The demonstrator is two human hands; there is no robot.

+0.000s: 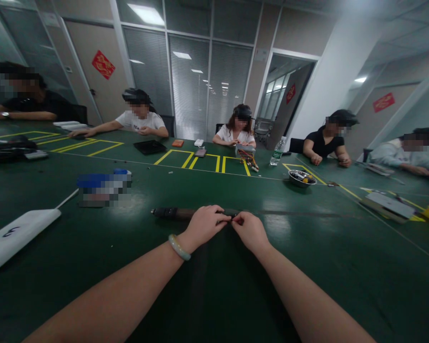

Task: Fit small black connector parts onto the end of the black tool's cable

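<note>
in the head view, a dark rod (181, 214) lies crosswise on the green table (128, 290). the left hand (204, 226) curls against it, probably so it won't roll; its grip i cannot tell. the right hand (252, 232) pinches close by, likely for fine control, its hold hidden.

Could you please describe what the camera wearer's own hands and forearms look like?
Both hands are bare, without gloves, and no sleeves show on the forearms. The left hand has a smooth, rounded bangle in pale grey-green at its wrist. No bracelet or watch shows on the right hand.
</note>
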